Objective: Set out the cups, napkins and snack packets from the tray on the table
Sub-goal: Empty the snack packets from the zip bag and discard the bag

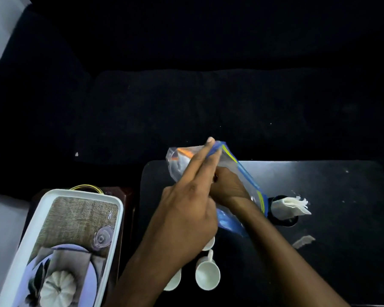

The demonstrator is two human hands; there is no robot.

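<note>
A clear zip bag (182, 161) with a blue and yellow seal and something orange inside is held above the dark table (333, 196). My left hand (186, 207) pinches its top seal with the fingertips. My right hand (228, 188) grips the bag from below, partly hidden behind the left. White cups (207, 276) stand near the table's front edge, one partly hidden under my left forearm. White napkins (294, 206) stick out of a dark holder on the table. The white tray (111, 229) with a printed picture lies at the lower left with nothing on it.
A scrap of white paper (303, 241) lies on the table right of my arms. The tray rests on a dark brown stand (128, 196) with a yellow cord behind it. A dark sofa (208, 96) fills the background behind the table.
</note>
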